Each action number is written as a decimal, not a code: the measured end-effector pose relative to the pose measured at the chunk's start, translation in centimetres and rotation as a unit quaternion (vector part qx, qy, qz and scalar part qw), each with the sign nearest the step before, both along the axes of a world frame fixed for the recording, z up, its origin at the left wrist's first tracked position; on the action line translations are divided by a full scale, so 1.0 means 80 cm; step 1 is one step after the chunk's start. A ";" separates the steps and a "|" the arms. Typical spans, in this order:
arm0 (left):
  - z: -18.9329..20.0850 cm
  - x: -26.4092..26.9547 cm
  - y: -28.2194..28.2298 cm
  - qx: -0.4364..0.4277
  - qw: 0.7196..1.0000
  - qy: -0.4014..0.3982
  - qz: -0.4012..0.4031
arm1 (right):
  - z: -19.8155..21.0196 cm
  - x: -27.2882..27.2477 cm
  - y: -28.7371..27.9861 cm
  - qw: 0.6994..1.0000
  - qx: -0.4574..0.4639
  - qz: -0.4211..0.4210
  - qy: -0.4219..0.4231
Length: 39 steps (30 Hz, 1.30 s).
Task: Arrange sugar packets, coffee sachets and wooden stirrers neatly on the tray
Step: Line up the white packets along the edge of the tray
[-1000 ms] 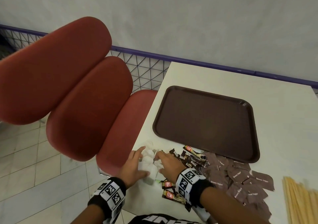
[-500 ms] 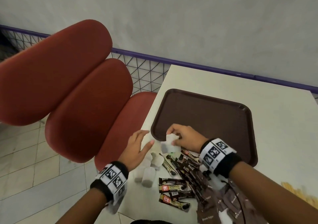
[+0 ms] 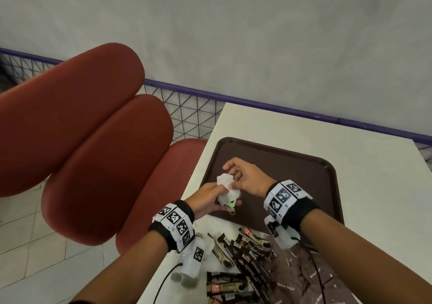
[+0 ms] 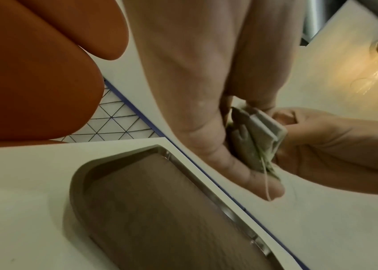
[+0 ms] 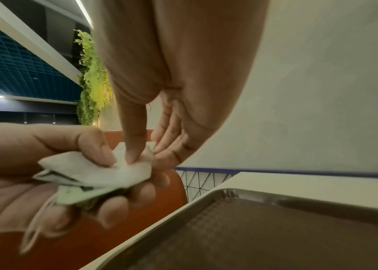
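A small stack of white packets [image 3: 228, 188] with a loose string and a green tag hangs just above the near-left corner of the brown tray [image 3: 292, 163]. My left hand [image 3: 223, 197] grips the stack from below and the left, thumb on top. My right hand [image 3: 231, 177] pinches its upper edge. In the left wrist view the packets [image 4: 259, 138] sit edge-on between both hands. In the right wrist view my thumb presses the top packet [image 5: 104, 173] over the tray [image 5: 298, 228]. Coffee sachets [image 3: 236, 254] and brown sugar packets [image 3: 297, 275] lie loose on the table, near me.
The white table [image 3: 374, 186] reaches right and back to a grey wall with a purple rail. Red chair cushions [image 3: 93, 140] stand at the left, close to the table's edge. A cable runs from each of my wrist cameras.
The white packets were gathered off the table's near-left edge and lifted forward over the tray's corner. My left hand has come up and now grips them together with my right.
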<state>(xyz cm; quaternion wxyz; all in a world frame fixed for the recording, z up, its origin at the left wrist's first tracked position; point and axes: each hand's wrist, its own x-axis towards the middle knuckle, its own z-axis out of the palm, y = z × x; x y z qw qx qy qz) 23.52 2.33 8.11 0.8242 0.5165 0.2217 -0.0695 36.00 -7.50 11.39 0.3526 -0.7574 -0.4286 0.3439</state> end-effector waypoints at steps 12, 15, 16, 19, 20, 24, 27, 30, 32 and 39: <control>-0.037 0.042 0.053 0.013 0.973 -0.010 0.231 | -0.059 0.022 0.020 0.986 0.103 -0.098 0.090; -0.043 0.051 0.061 0.021 0.968 -0.007 0.251 | -0.068 0.030 0.031 0.981 0.107 -0.097 0.128; -0.045 0.053 0.064 0.020 0.967 -0.006 0.255 | -0.070 0.033 0.034 0.980 0.105 -0.096 0.136; -0.049 0.061 0.071 0.011 0.965 0.003 0.262 | -0.079 0.042 0.042 0.976 0.117 -0.116 0.146; -0.050 0.064 0.073 0.002 0.965 0.004 0.262 | -0.082 0.046 0.044 0.972 0.125 -0.133 0.145; -0.054 0.075 0.079 -0.029 0.965 -0.001 0.261 | -0.088 0.065 0.060 0.954 0.157 -0.203 0.154; -0.060 0.082 0.085 -0.027 0.961 0.002 0.274 | -0.091 0.084 0.078 0.948 0.161 -0.235 0.143; -0.066 0.087 0.092 -0.030 0.953 0.005 0.302 | -0.103 0.109 0.097 0.944 0.133 -0.291 0.078; -0.069 0.088 0.096 -0.041 0.951 0.002 0.308 | -0.112 0.127 0.110 0.938 0.106 -0.328 0.043; -0.075 0.075 0.113 -0.076 0.953 -0.013 0.294 | -0.136 0.160 0.142 0.941 0.068 -0.331 0.004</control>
